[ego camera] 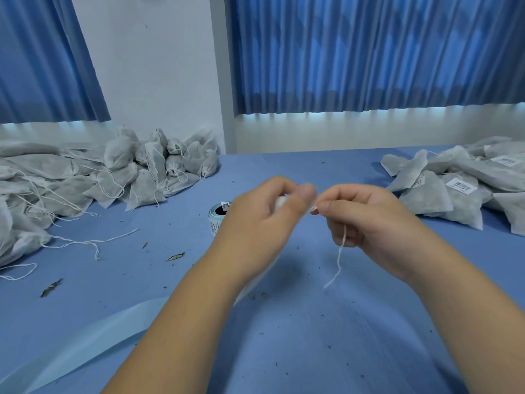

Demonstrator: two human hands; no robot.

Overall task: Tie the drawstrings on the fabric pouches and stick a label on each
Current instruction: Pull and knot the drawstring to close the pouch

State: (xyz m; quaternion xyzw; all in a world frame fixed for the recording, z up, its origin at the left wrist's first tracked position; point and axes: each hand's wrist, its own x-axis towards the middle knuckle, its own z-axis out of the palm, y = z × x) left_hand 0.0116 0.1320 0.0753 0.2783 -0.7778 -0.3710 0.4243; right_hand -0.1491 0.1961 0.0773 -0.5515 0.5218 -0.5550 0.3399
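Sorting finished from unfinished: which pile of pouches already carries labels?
The right pile: white printed labels show on its pouches; the left pile shows none.

A small packing workroom; heaps of filled pouches [142, 172] on a blue table [312, 336]; a label roll [217, 218]; blue curtains [369, 52].

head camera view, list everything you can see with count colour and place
table: one, blue cover, fills the foreground
unlabelled pouches: a pile, grey-white with loose strings, far left
labelled pouches: a pile, grey-white with white labels, far right
label roll: one, white with a dark core, behind the left hand
backing strip: one, pale blue, lower left
leaf bits: several, dark, scattered on the table
curtains: two, blue, at the back
pouch: one, white, mostly hidden under the left hand
drawstring: one, white, hanging from the right hand
left hand: fingers curled round the pouch
right hand: fingers pinch the drawstring
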